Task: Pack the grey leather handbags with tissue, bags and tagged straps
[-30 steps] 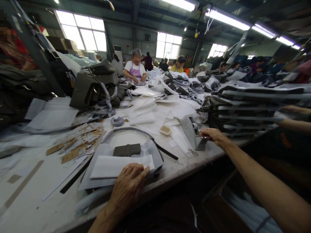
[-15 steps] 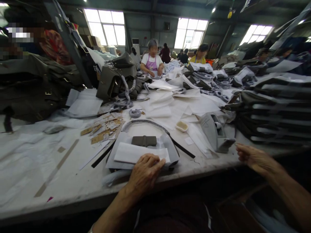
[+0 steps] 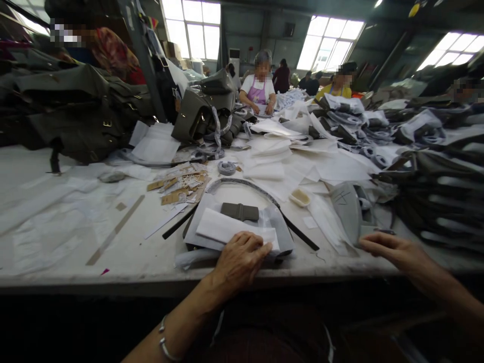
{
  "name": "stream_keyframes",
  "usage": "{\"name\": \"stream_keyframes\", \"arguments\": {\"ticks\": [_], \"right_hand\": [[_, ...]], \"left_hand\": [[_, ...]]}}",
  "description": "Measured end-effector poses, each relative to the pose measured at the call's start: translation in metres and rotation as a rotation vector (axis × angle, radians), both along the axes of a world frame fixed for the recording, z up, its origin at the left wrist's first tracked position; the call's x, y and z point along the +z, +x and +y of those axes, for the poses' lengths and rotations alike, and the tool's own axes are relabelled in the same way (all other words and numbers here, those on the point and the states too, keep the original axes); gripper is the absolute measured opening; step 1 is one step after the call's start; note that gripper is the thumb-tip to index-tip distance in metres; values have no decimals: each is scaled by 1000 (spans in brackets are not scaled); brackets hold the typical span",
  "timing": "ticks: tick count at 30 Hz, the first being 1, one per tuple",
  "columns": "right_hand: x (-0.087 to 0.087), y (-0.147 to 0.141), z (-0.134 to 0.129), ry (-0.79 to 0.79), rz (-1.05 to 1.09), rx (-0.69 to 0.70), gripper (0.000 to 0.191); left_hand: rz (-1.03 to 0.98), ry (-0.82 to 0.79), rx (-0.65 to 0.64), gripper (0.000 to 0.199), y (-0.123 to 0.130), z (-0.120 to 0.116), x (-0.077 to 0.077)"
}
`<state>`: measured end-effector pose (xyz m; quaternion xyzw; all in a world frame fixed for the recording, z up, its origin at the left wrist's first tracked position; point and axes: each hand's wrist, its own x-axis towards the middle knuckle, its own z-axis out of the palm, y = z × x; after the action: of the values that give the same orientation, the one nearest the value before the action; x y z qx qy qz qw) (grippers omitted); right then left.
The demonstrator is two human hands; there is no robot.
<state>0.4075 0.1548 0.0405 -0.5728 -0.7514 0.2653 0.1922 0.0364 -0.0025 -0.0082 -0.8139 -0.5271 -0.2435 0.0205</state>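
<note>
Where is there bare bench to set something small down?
Widest: the bench between the brown strip and the wrapped bundle under the left hand. Narrower: by the front edge, between the right black strap and the grey dispenser. Crowded: behind the bundle, with white sheets and scraps; rightward, with stacked bags.

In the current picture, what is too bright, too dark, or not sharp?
Head view: glare whitens the windows; below the table it is nearly black; the stacked bags at right look smeared. Also in the head view, the left hand is fairly clear, the right hand softer.
</note>
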Motion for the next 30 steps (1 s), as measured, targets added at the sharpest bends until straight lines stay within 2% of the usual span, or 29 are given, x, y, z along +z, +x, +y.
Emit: {"name": "stream_keyframes", "arguments": {"ticks": [1, 3, 5, 8, 12, 15, 20, 22, 26, 28, 30], "right_hand": [[21, -29, -5, -76, -52, 97, 34], [57, -89, -16, -116, -109, 364, 31], [80, -144, -24, -82, -190, 653, 19], [85, -208, -29, 50, -385, 977, 11], [71, -259, -22, 169, -745, 1145, 7], [62, -281, -15, 192, -951, 1205, 2], [47, -295, -12, 248, -953, 1280, 19], [41, -296, -12, 336, -956, 1292, 27], [39, -299, -7, 490, -983, 1425, 20], [40, -299, 1, 603, -918, 1512, 13], [42, -294, 10, 743, -793, 1521, 8]], "left_hand": [[4, -7, 1, 38, 0, 0, 0], [12, -18, 6, 39, 0, 0, 0], [17, -21, 6, 40, 1, 0, 1], [14, -12, 3, 38, 2, 0, 3], [0, -23, 18, 34, 2, -1, 5], [-7, -34, 16, 40, 1, -1, 5], [-17, -24, 9, 41, 0, 0, 2], [-17, -13, 10, 42, 0, 0, 1], [-14, -22, 4, 42, 0, 0, 1], [-17, -28, -3, 39, 0, 0, 1], [-16, -27, -1, 38, -1, 0, 2]]}}
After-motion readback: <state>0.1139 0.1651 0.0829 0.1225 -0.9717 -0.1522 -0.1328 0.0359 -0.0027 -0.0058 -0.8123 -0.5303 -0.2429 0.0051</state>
